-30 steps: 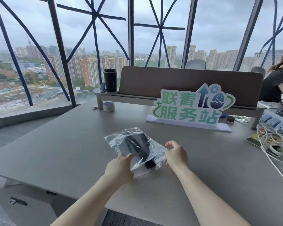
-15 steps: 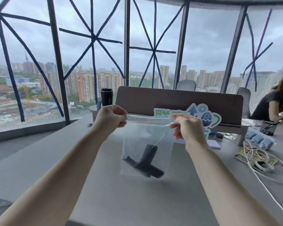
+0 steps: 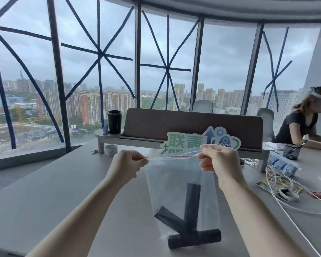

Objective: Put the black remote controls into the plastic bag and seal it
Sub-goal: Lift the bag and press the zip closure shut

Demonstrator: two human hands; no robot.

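A clear plastic bag (image 3: 176, 175) with a red zip line along its top hangs in the air above the grey table (image 3: 54, 191). My left hand (image 3: 126, 164) pinches the left end of the zip strip. My right hand (image 3: 219, 160) pinches the right end, where the top edge still gapes a little. Three black remote controls (image 3: 192, 210) lie crossed over one another at the bottom of the bag, one upright, one slanted, one level.
A green and blue sign (image 3: 202, 141) stands behind the bag on a desk shelf (image 3: 193, 123), with a black tumbler (image 3: 114, 124) at its left end. A tape roll (image 3: 111, 150) lies below. White cables (image 3: 283, 184) and blue items lie right. A seated person (image 3: 302, 125) is far right.
The bag lay flat on the table a second ago. Both hands have since lifted it by its top edge, and the remotes have slid to the bottom; the hands now sit lower in view.
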